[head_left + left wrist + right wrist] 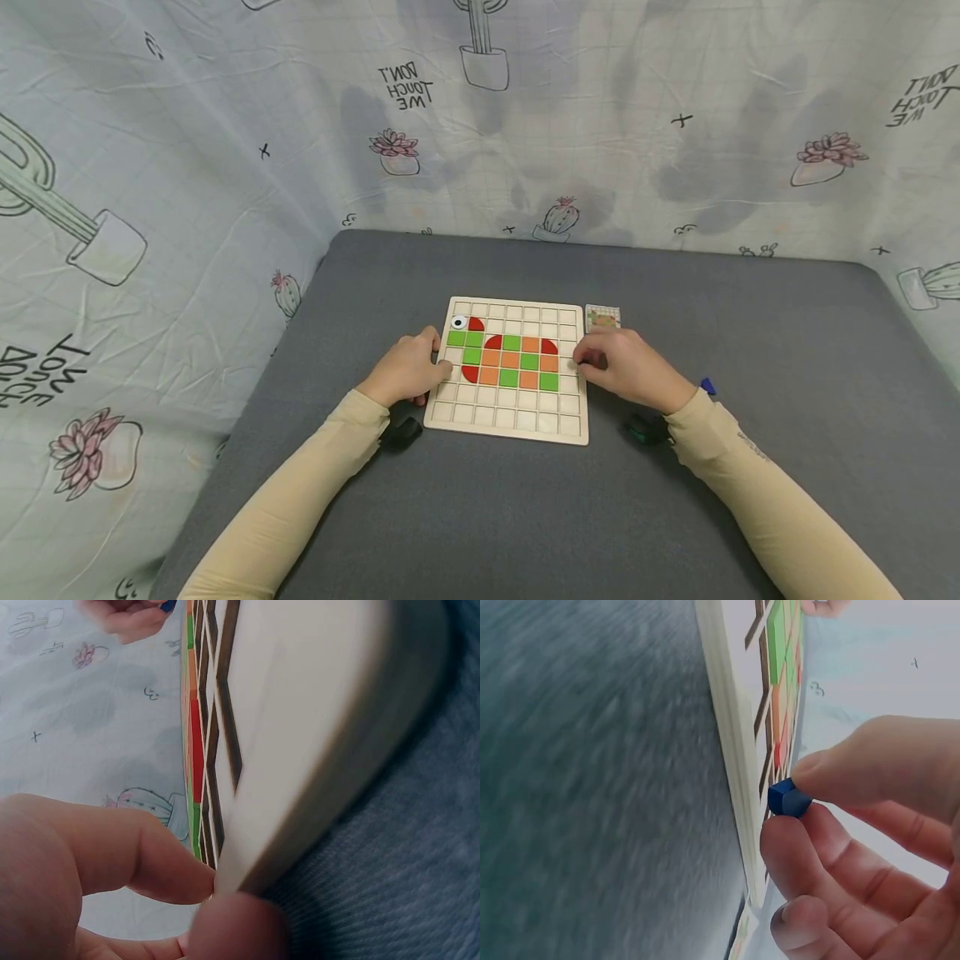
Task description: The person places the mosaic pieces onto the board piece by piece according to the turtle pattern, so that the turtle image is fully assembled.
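Note:
A square wooden grid board [506, 419] lies on the table, with green, orange and red tiles set in its cells. A round eye tile [459, 322] sits in its upper left corner, beside a red quarter-round tile [476, 324]. My left hand [402, 368] grips the board's left edge between thumb and fingers. Over the right edge, my right hand [633, 364] pinches a small blue piece [786, 799] between thumb and fingertips. In the head view that piece is hidden by the hand. Its full shape cannot be made out.
A small printed card [603, 316] lies past the board's upper right corner, partly behind my right hand. Grey cloth covers the table [480, 517]. Patterned fabric [600, 125] hangs behind and at the sides. A small blue item [708, 386] shows by my right wrist.

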Action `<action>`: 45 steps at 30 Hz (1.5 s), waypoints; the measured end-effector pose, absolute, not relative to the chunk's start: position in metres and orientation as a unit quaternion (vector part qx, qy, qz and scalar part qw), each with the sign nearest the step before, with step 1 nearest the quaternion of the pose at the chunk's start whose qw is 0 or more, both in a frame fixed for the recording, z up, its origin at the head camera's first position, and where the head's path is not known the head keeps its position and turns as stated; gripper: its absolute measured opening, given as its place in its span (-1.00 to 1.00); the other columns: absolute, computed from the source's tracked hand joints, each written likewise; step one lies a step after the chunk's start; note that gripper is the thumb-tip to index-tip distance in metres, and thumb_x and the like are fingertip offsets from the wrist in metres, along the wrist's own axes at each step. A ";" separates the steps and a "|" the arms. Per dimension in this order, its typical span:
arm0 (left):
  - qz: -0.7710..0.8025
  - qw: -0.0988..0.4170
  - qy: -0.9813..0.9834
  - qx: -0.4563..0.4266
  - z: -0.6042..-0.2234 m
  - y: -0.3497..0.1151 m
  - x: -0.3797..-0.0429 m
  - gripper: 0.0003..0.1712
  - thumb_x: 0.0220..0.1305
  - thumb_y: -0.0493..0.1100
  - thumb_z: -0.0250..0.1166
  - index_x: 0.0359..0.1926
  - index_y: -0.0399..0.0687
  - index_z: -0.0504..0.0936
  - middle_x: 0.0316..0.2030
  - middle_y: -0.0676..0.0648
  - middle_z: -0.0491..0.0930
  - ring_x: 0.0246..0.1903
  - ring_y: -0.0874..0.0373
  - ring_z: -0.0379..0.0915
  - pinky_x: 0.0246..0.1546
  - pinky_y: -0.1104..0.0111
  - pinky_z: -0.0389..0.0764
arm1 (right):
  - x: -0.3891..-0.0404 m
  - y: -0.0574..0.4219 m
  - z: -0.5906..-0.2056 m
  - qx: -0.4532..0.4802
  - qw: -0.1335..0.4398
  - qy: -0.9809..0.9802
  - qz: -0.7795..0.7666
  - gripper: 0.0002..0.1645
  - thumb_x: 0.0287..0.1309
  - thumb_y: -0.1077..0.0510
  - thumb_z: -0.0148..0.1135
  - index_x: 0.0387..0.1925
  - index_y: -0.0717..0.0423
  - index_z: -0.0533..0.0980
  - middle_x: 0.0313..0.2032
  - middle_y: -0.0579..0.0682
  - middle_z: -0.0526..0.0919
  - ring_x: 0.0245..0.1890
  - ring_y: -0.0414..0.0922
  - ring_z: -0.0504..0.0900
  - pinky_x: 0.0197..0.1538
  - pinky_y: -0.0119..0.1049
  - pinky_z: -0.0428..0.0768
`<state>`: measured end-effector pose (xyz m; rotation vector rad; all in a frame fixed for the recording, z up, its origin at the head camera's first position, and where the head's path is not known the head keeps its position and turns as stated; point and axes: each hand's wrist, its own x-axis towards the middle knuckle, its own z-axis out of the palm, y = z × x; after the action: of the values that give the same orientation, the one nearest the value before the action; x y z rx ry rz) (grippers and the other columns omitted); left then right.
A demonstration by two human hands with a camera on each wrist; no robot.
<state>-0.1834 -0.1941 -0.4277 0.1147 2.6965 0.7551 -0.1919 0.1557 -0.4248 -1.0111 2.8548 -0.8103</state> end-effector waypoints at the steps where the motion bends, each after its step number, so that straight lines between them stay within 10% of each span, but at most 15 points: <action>1: 0.266 0.169 0.948 0.039 -0.428 -0.194 -0.184 -0.62 0.42 -0.08 0.21 0.11 -0.19 0.41 -0.62 -0.12 0.59 -0.78 0.14 0.52 -0.72 0.36 0.47 | -0.193 0.153 -0.425 -0.323 0.005 0.910 -0.260 -0.84 0.14 0.31 0.47 -0.23 0.07 0.71 -0.35 -0.14 0.69 -0.37 -0.24 0.56 -0.26 -0.26 0.57; 45: 0.266 0.172 0.948 0.039 -0.427 -0.194 -0.184 -0.66 0.42 -0.08 0.21 0.07 -0.17 0.41 -0.65 -0.11 0.58 -0.78 0.14 0.52 -0.72 0.35 0.46 | -0.192 0.141 -0.427 -0.284 0.007 0.925 -0.251 -0.85 0.16 0.28 0.45 -0.20 0.15 0.74 -0.38 -0.07 0.69 -0.40 -0.22 0.55 -0.30 -0.28 0.56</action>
<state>-0.1844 -0.1940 -0.4269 0.1098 2.6902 0.7542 -0.1925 0.1408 -0.4267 -0.8893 2.8932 -0.7837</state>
